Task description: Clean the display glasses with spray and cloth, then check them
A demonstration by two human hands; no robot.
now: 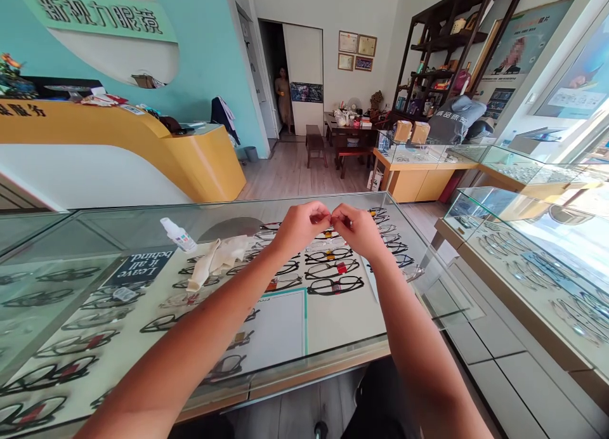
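Note:
Above the far part of a glass display case [342, 337], my left hand [304, 224] and my right hand [354, 228] meet at the fingertips. The fingers of both are pinched closed; whatever is between them is too small or hidden to make out. Under the glass, rows of eyeglasses [334, 269] lie below my hands, some with coloured tags on the lenses. To the left of my hands, a crumpled cream cloth [205, 268] rests on the glass top. A small white bottle [178, 235] is just behind the cloth, looking tilted in this view.
A teal-edged white sheet [283, 325] lies near the front of the case. On the right is another glass case [537, 280] of eyeglasses. A yellow counter [214, 163] is at left. One person [283, 99] stands in the doorway; another in grey [454, 122] leans over at back right.

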